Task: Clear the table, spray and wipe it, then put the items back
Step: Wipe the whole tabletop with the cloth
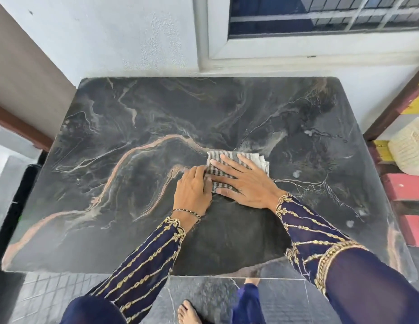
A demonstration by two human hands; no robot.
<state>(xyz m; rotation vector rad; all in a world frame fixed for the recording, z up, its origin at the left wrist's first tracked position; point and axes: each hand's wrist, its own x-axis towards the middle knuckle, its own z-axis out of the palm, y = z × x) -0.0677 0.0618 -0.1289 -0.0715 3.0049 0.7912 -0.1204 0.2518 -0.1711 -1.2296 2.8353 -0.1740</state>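
A dark marble-patterned table with pink and white veins fills the view, with nothing standing on it. A folded grey-and-white striped cloth lies a little right of the middle. My right hand presses flat on the cloth with fingers spread. My left hand rests beside it, fingertips pinching the cloth's left edge. Small wet blotches dot the right side of the tabletop.
A white wall and a window frame stand right behind the table. At the right, a wooden shelf holds a cream woven basket and red and yellow boxes. Tiled floor and my bare feet show below the front edge.
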